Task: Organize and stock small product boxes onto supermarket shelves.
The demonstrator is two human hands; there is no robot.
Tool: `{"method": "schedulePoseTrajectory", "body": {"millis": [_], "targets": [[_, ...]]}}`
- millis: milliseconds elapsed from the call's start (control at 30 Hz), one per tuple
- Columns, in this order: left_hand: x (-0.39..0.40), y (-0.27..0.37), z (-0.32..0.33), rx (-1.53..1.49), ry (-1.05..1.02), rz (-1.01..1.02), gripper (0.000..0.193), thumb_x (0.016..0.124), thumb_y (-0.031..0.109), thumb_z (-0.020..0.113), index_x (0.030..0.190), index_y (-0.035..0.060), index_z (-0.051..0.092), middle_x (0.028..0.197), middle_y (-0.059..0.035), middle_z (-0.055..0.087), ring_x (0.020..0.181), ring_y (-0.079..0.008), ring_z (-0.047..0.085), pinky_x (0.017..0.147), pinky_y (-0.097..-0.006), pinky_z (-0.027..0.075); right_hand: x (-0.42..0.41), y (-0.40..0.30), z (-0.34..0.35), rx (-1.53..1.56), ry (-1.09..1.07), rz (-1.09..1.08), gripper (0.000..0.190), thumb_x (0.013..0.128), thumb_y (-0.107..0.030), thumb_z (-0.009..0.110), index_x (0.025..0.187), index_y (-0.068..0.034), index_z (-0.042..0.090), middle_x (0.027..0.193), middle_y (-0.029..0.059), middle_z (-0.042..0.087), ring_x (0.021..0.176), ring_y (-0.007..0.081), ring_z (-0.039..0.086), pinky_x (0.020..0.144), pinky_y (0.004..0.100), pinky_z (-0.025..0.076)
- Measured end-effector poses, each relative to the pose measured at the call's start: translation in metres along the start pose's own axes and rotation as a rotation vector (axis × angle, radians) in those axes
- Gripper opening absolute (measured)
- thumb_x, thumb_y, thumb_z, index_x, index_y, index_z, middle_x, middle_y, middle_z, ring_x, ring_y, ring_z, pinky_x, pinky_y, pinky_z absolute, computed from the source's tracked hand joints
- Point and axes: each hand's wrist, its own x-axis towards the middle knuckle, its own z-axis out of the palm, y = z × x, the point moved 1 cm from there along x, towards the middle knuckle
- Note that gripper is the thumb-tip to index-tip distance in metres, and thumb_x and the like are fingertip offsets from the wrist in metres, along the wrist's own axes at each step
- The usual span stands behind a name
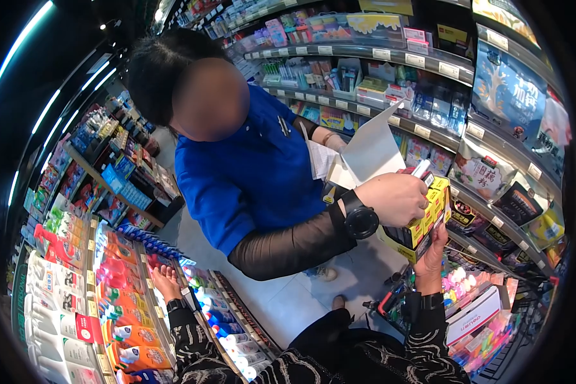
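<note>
My right hand [432,254] supports a yellow and black display box [425,221] of small cartons from its lower right side. A person in a blue shirt [249,177] faces me and has a hand [396,199] on top of the same box, with a white pen-like object [420,169] between the fingers. That person's other hand holds an opened white carton or folder [374,146] and papers [320,158]. My left hand [166,282], palm up with fingers apart, is beside the shelf of bottles at the left and holds nothing.
Stationery shelves [336,98] curve behind the person, with bagged foods [509,91] at the right. A wire cart [513,336] with a white box [475,314] and colourful goods stands at my lower right. White bottles [53,307] and orange bottles [137,333] fill the left shelves. Tiled floor [288,293] lies between.
</note>
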Motion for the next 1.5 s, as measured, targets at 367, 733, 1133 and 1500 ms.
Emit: {"method": "schedulePoseTrajectory", "body": {"millis": [367, 733, 1133, 1500], "targets": [[0.016, 0.003, -0.019, 0.064, 0.023, -0.061, 0.039, 0.097, 0.038, 0.06, 0.128, 0.0159, 0.05, 0.098, -0.0022, 0.059, 0.086, -0.017, 0.06, 0.077, -0.0342, 0.051, 0.001, 0.004, -0.002, 0.025, 0.001, 0.002, 0.073, 0.091, -0.047, 0.07, 0.146, -0.006, 0.044, 0.14, 0.0081, 0.057, 0.126, 0.0233, 0.056, 0.108, 0.039, 0.045], [0.035, -0.004, -0.037, 0.051, -0.017, -0.125, 0.037, 0.096, 0.036, 0.061, 0.127, 0.0209, 0.049, 0.097, -0.0022, 0.059, 0.087, -0.017, 0.061, 0.078, -0.035, 0.053, -0.001, -0.002, 0.0, 0.038, -0.061, -0.002, 0.062, 0.096, -0.045, 0.063, 0.143, -0.008, 0.049, 0.139, 0.0072, 0.058, 0.126, 0.023, 0.057, 0.108, 0.0409, 0.047], [-0.511, 0.022, 0.383, 0.122, -2.35, 1.695, 0.016, 0.07, 0.009, 0.064, 0.084, 0.0024, 0.06, 0.102, -0.0087, 0.058, 0.114, -0.0249, 0.058, 0.094, -0.0334, 0.05, 0.0, -0.004, 0.021, 0.024, -0.13, 0.035, 0.06, 0.095, -0.043, 0.066, 0.141, -0.008, 0.05, 0.131, 0.0062, 0.062, 0.118, 0.0184, 0.061, 0.104, 0.0353, 0.049], [-0.088, -0.023, -0.045, 0.197, -1.453, 0.917, 0.022, 0.085, 0.024, 0.059, 0.099, 0.0085, 0.063, 0.099, -0.006, 0.063, 0.101, -0.0222, 0.059, 0.088, -0.0342, 0.053, -0.003, -0.019, 0.014, -0.028, -0.085, 0.033, 0.071, 0.091, -0.045, 0.069, 0.145, -0.005, 0.045, 0.139, 0.0103, 0.058, 0.126, 0.0242, 0.057, 0.109, 0.0397, 0.046]]}}
